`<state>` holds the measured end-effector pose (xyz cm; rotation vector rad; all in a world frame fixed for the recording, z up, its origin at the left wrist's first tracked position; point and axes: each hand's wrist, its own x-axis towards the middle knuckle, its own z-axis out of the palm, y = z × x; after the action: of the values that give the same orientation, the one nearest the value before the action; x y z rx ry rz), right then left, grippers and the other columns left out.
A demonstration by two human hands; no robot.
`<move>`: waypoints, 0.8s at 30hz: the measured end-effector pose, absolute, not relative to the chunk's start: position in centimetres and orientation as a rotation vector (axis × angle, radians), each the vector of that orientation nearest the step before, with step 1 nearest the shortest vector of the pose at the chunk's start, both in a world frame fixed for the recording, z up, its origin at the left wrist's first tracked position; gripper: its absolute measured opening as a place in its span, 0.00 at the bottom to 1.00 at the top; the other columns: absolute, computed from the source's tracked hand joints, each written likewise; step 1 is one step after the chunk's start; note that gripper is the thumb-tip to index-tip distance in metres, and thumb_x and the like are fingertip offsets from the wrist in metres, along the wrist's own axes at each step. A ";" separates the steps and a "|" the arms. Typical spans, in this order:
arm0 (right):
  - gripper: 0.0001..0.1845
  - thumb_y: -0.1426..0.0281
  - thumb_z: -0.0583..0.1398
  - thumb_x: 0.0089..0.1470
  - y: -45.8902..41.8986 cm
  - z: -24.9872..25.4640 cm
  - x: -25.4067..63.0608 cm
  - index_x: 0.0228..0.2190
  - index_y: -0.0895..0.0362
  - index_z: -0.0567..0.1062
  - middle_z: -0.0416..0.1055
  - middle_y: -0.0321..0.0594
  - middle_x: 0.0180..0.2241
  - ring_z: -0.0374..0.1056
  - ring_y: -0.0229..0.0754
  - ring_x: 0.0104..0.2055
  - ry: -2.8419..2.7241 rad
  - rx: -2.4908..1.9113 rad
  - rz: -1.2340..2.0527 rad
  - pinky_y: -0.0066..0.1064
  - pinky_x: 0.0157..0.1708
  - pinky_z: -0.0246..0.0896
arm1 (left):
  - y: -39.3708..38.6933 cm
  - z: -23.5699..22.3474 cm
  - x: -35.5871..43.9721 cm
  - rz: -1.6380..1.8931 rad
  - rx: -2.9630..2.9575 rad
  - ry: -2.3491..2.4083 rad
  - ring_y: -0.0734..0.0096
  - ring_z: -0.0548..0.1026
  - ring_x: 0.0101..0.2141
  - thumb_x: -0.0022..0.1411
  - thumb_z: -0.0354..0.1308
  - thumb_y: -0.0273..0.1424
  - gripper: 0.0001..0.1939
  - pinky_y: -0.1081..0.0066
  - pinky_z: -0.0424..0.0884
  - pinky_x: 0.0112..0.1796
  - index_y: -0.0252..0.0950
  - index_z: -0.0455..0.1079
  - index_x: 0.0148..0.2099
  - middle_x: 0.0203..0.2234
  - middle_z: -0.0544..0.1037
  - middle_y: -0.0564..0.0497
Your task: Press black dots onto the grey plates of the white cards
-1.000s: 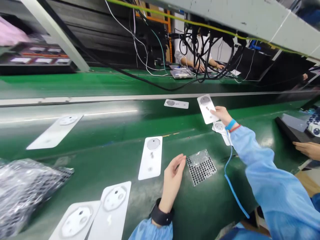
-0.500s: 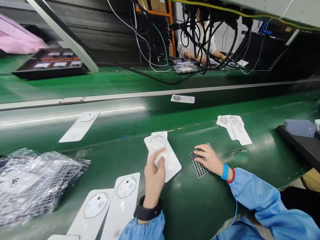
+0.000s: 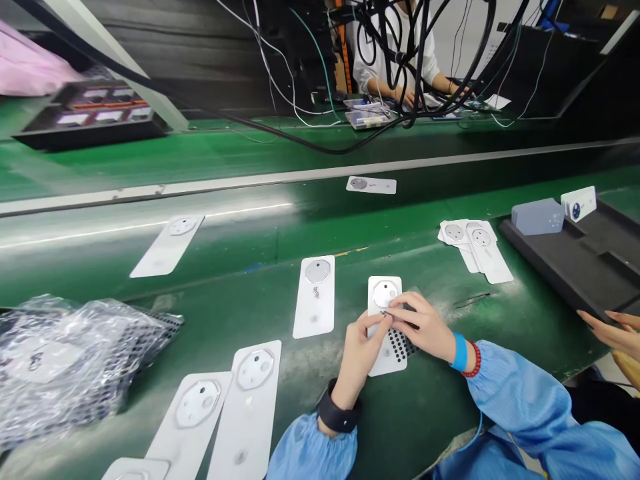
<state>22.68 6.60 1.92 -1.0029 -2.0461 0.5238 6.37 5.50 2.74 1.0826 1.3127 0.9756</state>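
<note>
My left hand (image 3: 364,343) and my right hand (image 3: 425,325) meet over a white phone back panel (image 3: 379,363) with a round camera area. The fingers of the right hand grip a clear sheet of black dots (image 3: 399,343), which overlaps the panel. Left thumb and forefinger are pinched together at the sheet's upper edge; a small dark bit shows at the fingertips, too small to name. Left of the hands, another white panel (image 3: 314,303) lies by itself on the green bench.
Front left lie more white panels (image 3: 246,407) and a clear plastic bag (image 3: 65,367). A stack of panels (image 3: 487,253) and tweezers (image 3: 473,300) lie right of my hands. Another person's hand (image 3: 617,333) is beside a black tray (image 3: 580,267). Cables (image 3: 400,60) hang at the back.
The left hand has moved right from the two overlapping panels to meet my right hand. One panel now lies under the dot sheet. The tray shows further in, with another person's hand beside it.
</note>
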 end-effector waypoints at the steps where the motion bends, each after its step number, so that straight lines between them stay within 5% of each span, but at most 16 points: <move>1: 0.12 0.70 0.57 0.61 6.5 2.0 22.6 0.46 0.55 0.74 0.72 0.46 0.43 0.67 0.45 0.47 -2.044 -0.997 0.519 0.42 0.46 0.69 | 5.4 2.6 6.3 0.983 1.045 1.299 0.56 0.76 0.40 0.53 0.63 0.39 0.12 0.63 0.69 0.43 0.36 0.81 0.32 0.37 0.80 0.45; 11: 0.09 0.73 0.56 0.62 6.7 2.1 22.5 0.34 0.57 0.76 0.76 0.42 0.34 0.72 0.40 0.37 -2.088 -0.926 0.368 0.35 0.41 0.72 | 4.9 3.0 6.4 0.950 0.731 1.099 0.66 0.74 0.31 0.51 0.65 0.40 0.15 0.70 0.69 0.32 0.32 0.81 0.32 0.31 0.79 0.44; 24: 0.12 0.77 0.52 0.62 5.6 1.1 22.5 0.37 0.61 0.76 0.78 0.50 0.39 0.75 0.45 0.43 -2.239 -0.869 0.172 0.40 0.46 0.72 | 4.8 2.9 7.1 0.972 0.666 1.122 0.71 0.71 0.26 0.50 0.64 0.38 0.14 0.72 0.67 0.28 0.30 0.78 0.25 0.26 0.76 0.47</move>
<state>22.52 5.64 1.10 -0.8686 -2.2394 0.1721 7.07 4.76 2.94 0.6657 1.1221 0.9723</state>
